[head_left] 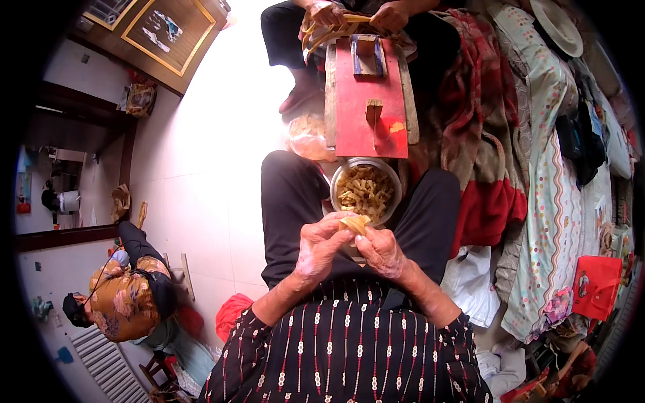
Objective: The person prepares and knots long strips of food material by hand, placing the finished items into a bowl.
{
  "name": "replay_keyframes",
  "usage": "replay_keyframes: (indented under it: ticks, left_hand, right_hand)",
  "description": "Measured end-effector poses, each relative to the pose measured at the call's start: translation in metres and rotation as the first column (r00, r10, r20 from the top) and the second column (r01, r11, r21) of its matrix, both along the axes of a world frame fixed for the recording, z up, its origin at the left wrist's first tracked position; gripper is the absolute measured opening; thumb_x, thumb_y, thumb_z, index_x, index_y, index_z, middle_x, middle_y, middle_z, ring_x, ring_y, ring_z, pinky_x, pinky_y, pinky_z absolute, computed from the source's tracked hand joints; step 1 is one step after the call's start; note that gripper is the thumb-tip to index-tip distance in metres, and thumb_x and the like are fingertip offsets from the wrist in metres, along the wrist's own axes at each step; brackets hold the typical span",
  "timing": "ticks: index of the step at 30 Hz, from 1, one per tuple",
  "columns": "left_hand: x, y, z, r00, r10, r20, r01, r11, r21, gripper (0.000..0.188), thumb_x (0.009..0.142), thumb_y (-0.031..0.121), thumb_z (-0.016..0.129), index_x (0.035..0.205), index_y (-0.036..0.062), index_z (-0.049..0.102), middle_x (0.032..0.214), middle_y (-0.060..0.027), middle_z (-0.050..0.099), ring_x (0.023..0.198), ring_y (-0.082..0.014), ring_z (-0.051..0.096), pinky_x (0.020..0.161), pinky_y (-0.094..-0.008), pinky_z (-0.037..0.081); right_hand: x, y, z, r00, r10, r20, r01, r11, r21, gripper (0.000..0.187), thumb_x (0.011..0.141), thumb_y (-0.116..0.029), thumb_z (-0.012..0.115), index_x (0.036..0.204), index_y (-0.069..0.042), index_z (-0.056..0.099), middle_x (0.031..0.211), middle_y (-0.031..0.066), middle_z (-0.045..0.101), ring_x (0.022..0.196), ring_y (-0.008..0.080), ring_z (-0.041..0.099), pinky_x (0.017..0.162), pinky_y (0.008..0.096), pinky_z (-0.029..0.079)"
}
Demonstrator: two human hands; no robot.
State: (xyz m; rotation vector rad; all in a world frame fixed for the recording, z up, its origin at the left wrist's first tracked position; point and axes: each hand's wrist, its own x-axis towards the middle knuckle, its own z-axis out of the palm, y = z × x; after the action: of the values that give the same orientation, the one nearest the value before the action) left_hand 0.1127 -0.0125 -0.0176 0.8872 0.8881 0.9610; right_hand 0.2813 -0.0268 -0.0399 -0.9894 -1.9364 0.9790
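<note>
Between the fingertips of my left hand (320, 247) and my right hand (381, 251) is a small folded tan strip (355, 224), pinched from both sides. I cannot tell what it is made of. Just beyond my hands, between my knees, stands a round white tub (396, 188) holding many curled tan pieces (365, 190) of similar colour. A red board (353, 107) with wooden blocks on it lies past the tub. At its far end, another person's hands (356, 12) hold a bundle of long tan strips (336, 28).
A clear bag of tan pieces (309, 134) sits left of the board. Along the right runs a bed with a patterned cover (547, 201) and a red plaid blanket (480, 101). Another person (131, 299) sits at lower left. A red bag (596, 287) is at far right.
</note>
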Motion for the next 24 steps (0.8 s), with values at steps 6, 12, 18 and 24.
replay_keyframes:
  ticks: [6, 12, 18, 24]
  left_hand:
    - [0.007, -0.001, 0.008, 0.979, 0.073, 0.189, -0.041, 0.985, -0.168, 0.016, 0.083, 0.006, 0.059, 0.091, -0.0048, 0.067, 0.114, -0.0102, 0.057, 0.099, -0.0154, 0.055, 0.089, -0.0267, 0.040]
    - [-0.002, -0.002, 0.016, 0.927, -0.060, 0.371, 0.169, 0.948, -0.269, 0.016, 0.082, 0.007, 0.059, 0.096, -0.0011, 0.061, 0.116, -0.0089, 0.054, 0.096, -0.0120, 0.054, 0.087, -0.0247, 0.040]
    - [0.001, 0.007, 0.011, 0.992, -0.125, 0.027, 0.122, 0.990, 0.077, 0.008, 0.086, 0.005, 0.058, 0.092, 0.0001, 0.059, 0.116, -0.0085, 0.051, 0.095, -0.0113, 0.053, 0.085, -0.0253, 0.042]
    - [-0.007, 0.008, 0.005, 0.935, -0.334, -0.120, 0.320, 0.940, -0.122, 0.025, 0.096, 0.017, 0.050, 0.100, -0.0050, 0.061, 0.081, -0.0051, 0.063, 0.067, -0.0070, 0.055, 0.063, -0.0216, 0.046]
  right_hand:
    - [0.002, 0.000, 0.006, 0.993, -0.096, 0.069, 0.070, 0.949, 0.308, 0.006, 0.080, -0.001, 0.054, 0.085, 0.000, 0.052, 0.072, 0.0176, 0.049, 0.053, 0.0311, 0.054, 0.046, 0.0397, 0.042]
    - [0.004, -0.005, 0.017, 0.981, -0.079, 0.177, 0.020, 0.949, 0.314, 0.013, 0.076, 0.000, 0.057, 0.089, 0.000, 0.055, 0.077, 0.0142, 0.050, 0.054, 0.0265, 0.049, 0.046, 0.0386, 0.038]
    - [0.009, 0.000, 0.034, 0.957, -0.114, 0.267, 0.018, 0.941, 0.337, 0.017, 0.072, -0.003, 0.060, 0.087, 0.000, 0.053, 0.068, 0.0109, 0.051, 0.053, 0.0257, 0.052, 0.046, 0.0385, 0.039]
    - [0.019, 0.011, 0.031, 0.877, -0.181, 0.444, -0.019, 0.912, 0.409, 0.017, 0.074, -0.006, 0.060, 0.086, 0.003, 0.052, 0.065, 0.0100, 0.051, 0.056, 0.0236, 0.057, 0.047, 0.0334, 0.047]
